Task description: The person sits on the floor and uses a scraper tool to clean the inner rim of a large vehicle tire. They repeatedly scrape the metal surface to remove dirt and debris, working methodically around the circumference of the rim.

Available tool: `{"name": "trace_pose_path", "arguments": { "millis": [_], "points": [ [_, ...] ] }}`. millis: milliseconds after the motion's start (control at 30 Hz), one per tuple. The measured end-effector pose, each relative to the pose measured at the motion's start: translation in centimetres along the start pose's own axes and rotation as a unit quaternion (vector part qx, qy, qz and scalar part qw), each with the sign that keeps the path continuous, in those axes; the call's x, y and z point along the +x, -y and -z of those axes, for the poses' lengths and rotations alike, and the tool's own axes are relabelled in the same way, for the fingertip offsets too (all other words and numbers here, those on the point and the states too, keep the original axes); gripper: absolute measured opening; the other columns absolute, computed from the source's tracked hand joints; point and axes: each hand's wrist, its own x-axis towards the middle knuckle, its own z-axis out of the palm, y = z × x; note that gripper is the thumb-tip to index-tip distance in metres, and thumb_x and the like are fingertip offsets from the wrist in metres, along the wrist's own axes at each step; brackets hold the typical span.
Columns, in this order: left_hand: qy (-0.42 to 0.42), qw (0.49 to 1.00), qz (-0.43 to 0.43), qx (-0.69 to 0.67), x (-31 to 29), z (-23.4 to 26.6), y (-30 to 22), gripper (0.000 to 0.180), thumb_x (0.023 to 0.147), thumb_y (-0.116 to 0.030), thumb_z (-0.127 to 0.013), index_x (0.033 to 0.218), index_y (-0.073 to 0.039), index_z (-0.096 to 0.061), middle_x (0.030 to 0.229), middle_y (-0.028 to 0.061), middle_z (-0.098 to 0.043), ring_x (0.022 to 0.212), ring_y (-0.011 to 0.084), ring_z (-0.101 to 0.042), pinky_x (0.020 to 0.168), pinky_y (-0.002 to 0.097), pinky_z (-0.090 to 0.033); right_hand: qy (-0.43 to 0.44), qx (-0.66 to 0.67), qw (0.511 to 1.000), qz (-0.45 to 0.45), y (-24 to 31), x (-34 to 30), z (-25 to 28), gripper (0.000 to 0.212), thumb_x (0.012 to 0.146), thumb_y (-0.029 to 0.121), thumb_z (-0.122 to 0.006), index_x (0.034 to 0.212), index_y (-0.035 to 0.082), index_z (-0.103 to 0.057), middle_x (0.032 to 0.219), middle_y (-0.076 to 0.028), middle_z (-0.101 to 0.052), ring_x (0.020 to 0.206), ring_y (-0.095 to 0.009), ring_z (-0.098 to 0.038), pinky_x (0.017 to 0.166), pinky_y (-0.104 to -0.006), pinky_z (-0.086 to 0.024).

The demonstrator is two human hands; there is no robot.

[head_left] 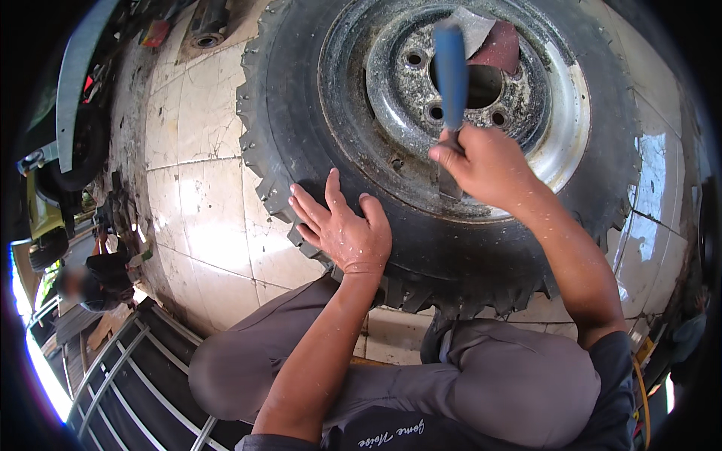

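Note:
A large black knobby tire (pixel 289 113) lies flat in front of me, mounted on a dirty, worn silver steel wheel (pixel 568 143). My right hand (pixel 489 161) is closed around the lower part of a scraper with a blue handle (pixel 451 75), which points away from me. Its flat blade (pixel 449 184) meets the near side of the rim, partly hidden by my hand. On the tire's near left sidewall rests my left hand (pixel 346 229), fingers spread, holding nothing. A curled piece of reddish-brown sandpaper (pixel 498 49) with a grey back lies on the hub. Pale specks dot both arms.
Cream floor tiles (pixel 203 128) surround the tire. A dark metal cylinder (pixel 209 26) lies at the far left near a small red object (pixel 156 33). A metal railing (pixel 128 368), another person (pixel 101 282) and a vehicle's parts are on the left. My bent legs (pixel 519 376) flank the near side.

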Motion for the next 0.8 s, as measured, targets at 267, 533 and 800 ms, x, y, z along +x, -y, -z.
{"name": "trace_pose_path", "arguments": {
  "millis": [267, 533, 800],
  "points": [
    [0.007, 1.000, 0.001, -0.015, 0.0, 0.0, -0.2, 0.059, 0.085, -0.026, -0.056, 0.141, -0.013, -0.048, 0.158, 0.0304, -0.013, 0.149, 0.0473, -0.005, 0.112, 0.0669, -0.008, -0.030, 0.008, 0.999, 0.038, -1.4, -0.7, -0.5, 0.030, 0.093, 0.032, -0.066, 0.094, 0.002, -0.063, 0.064, -0.013, -0.064, 0.064, -0.033, -0.066, 0.060, -0.0418, -0.050],
    [0.002, 1.000, 0.009, -0.002, -0.2, -0.1, 0.3, 0.058, 0.085, -0.027, -0.056, 0.141, -0.014, -0.048, 0.158, 0.0294, -0.014, 0.149, 0.0466, -0.006, 0.113, 0.0663, -0.008, -0.016, 0.017, 1.000, 0.019, 0.2, -1.7, 0.5, 0.031, 0.093, 0.032, -0.066, 0.091, 0.002, -0.062, 0.066, -0.015, -0.064, 0.066, -0.036, -0.067, 0.060, -0.0451, -0.050],
    [0.006, 1.000, 0.013, 0.016, -0.3, 0.0, 0.2, 0.059, 0.087, -0.028, -0.057, 0.143, -0.016, -0.046, 0.159, 0.0269, -0.013, 0.149, 0.0450, -0.007, 0.115, 0.0638, -0.009, -0.029, -0.037, 0.998, 0.040, 1.6, -2.0, 0.5, 0.030, 0.094, 0.031, -0.063, 0.097, 0.001, -0.061, 0.069, -0.017, -0.066, 0.071, -0.040, -0.067, 0.063, -0.0483, -0.051]
  ]
}}
